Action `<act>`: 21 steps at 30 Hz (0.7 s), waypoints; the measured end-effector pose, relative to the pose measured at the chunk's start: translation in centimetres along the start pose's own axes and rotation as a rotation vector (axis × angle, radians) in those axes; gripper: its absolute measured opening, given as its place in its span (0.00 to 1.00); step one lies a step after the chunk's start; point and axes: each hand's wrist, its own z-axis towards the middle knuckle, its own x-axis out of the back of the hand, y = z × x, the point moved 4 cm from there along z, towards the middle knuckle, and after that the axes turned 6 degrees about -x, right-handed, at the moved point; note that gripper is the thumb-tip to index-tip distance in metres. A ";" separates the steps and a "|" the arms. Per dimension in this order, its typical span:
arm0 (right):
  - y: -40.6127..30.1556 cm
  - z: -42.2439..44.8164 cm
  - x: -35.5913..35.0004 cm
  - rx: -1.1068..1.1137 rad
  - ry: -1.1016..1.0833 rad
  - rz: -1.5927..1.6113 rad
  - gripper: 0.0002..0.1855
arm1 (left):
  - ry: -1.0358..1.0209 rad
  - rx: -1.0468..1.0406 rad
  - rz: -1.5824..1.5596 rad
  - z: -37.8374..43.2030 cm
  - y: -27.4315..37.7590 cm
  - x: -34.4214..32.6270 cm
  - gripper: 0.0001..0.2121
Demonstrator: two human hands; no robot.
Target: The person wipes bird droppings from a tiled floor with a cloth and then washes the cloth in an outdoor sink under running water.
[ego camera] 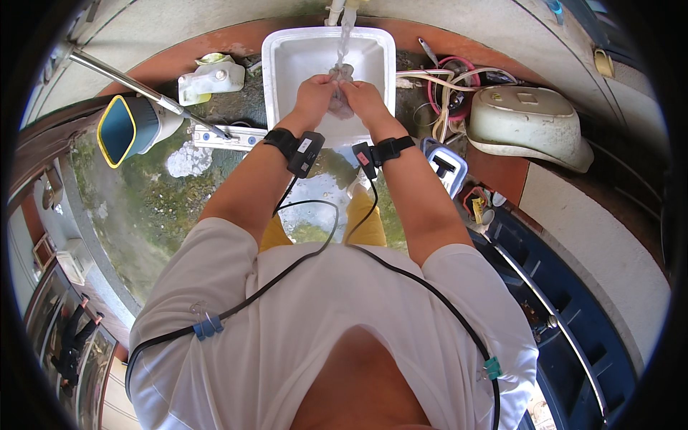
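Both of my hands meet over a white sink basin (271,70), under a stream of running water (344,40). Between them is a wet, greyish cloth (340,102), bunched and hanging down a little. My left hand (314,97) pinches its left side with thumb and fingers. On the other side my right hand (365,99) grips it the same way. Water lands on the top of the cloth, close to the fingertips. The tap's outlet shows only partly at the top edge. Black sensor straps with cables circle both wrists.
Left of the basin are a white plastic jug (212,83), a mop's metal handle (129,80) and a blue-grey bucket (115,131) with a yellow rim. To the right are coiled hoses (446,86), a pink basin (473,70) and an upturned beige tub (524,118). The mossy floor looks wet.
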 end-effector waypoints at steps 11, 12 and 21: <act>6.4 3.4 0.9 -0.234 0.007 0.945 0.15 | 0.400 -0.042 0.176 2.2 -0.9 6.7 0.11; 5.1 2.4 1.1 -0.313 0.021 1.208 0.15 | 0.394 -0.039 0.171 2.4 -1.1 7.3 0.11; 0.2 2.1 0.6 0.122 0.142 -0.052 0.15 | 0.133 0.154 0.150 1.6 -1.7 3.3 0.21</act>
